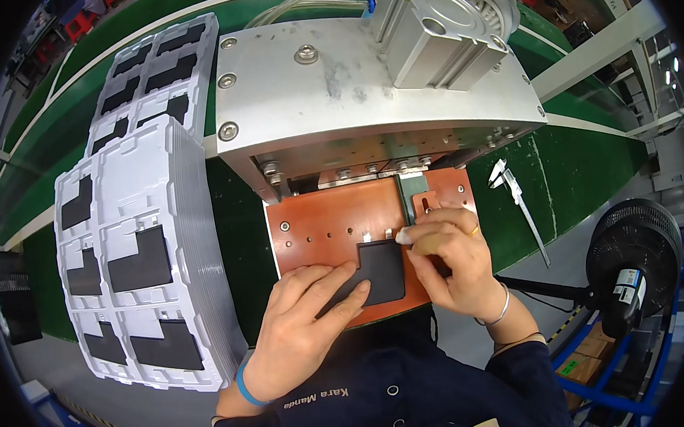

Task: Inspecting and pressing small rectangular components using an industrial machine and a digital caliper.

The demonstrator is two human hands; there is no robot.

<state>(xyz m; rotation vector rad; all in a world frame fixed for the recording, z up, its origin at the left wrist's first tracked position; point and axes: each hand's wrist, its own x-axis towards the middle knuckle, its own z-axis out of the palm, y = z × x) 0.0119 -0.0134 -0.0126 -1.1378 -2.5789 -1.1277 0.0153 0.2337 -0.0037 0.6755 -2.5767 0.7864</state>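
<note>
A flat black L-shaped piece [382, 270] lies on the orange plate [310, 207] of a press. My left hand [305, 313] holds it at its left part, thumb and fingers pressed on its surface and edge. At its upper right corner is my right hand [450, 258], with thumb and fingers drawn together. A small white bit [403, 235] shows at the right fingertips; whether it is held or worn on a finger I cannot tell. Just above that hand, a small orange slotted block [426, 201] is fixed on the plate.
The press's metal housing [295, 83] overhangs the plate, with a cylinder [441, 43] on top. At left stands a stack of white trays [195, 246] holding black pieces, another tray [128, 113] behind. A caliper [520, 202] lies on the green table at right, near a black fan [634, 250].
</note>
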